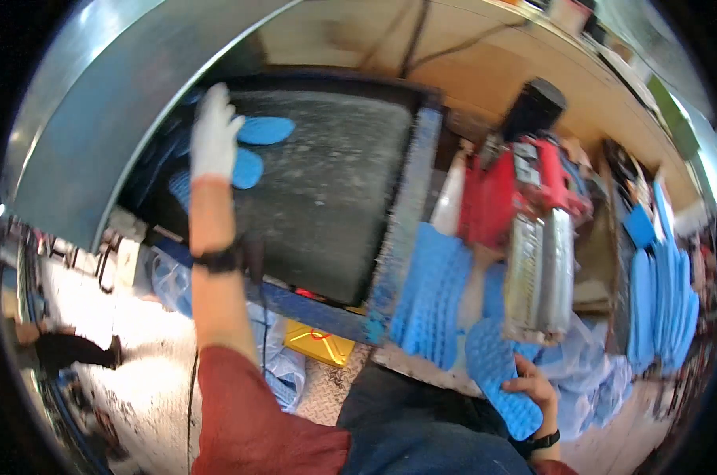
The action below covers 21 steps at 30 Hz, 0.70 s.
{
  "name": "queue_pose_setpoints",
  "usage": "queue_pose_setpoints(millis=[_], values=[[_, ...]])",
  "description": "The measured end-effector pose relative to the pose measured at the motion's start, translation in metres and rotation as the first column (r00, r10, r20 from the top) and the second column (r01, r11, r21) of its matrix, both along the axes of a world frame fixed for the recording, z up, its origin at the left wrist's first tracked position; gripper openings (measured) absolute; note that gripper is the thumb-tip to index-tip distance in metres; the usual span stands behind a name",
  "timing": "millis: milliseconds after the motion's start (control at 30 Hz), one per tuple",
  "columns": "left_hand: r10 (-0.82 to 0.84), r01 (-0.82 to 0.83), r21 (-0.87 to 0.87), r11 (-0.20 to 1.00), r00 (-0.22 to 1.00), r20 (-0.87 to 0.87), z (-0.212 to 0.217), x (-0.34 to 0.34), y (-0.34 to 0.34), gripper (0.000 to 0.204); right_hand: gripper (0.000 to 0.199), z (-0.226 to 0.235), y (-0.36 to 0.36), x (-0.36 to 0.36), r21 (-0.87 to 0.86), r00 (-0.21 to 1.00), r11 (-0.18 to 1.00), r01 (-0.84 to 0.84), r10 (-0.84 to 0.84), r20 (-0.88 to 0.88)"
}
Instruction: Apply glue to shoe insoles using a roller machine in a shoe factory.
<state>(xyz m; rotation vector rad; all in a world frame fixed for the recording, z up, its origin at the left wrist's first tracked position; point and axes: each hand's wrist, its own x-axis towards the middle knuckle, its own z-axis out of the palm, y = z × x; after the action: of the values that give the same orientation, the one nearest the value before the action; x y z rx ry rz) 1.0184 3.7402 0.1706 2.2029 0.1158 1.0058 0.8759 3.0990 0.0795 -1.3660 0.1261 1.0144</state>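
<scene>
My left hand [214, 134], in a white glove, reaches out flat over the dark grey bed [327, 182] of a press, its fingers apart beside blue insole-shaped pieces [265, 130] lying there. A second blue piece [248, 169] lies just right of the wrist. My right hand [533, 388], bare, grips the edge of a blue textured foam insole [497, 372] low at the right. A black band sits on each wrist.
A grey metal hood [97, 111] arches over the press. A red and black machine [525, 190] with a metal roller stands right of it. Blue foam sheets [430, 293] lie stacked below it, more stand at the far right [663, 293]. A yellow box [319, 344] sits underneath.
</scene>
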Motion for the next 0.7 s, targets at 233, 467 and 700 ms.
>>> queue_pose_setpoints(millis=[233,467,700], values=[[-0.281,0.315,-0.789,0.528,0.941,0.187,-0.013,-0.113,-0.222,0.058,0.058,0.028,-0.060,0.033,-0.256,0.522,0.832,0.492,-0.047,0.851],[-0.750,0.704,-0.675,0.222,0.565,0.343,0.019,-0.082,-0.398,0.088,0.054,0.082,-0.012,0.100,-0.285,-0.218,0.669,0.686,0.563,0.797],[-0.847,0.759,-0.540,0.363,0.510,0.149,-0.001,-0.043,-0.414,0.077,0.038,0.060,-0.013,0.065,-0.090,-0.215,0.774,0.627,0.283,0.935]])
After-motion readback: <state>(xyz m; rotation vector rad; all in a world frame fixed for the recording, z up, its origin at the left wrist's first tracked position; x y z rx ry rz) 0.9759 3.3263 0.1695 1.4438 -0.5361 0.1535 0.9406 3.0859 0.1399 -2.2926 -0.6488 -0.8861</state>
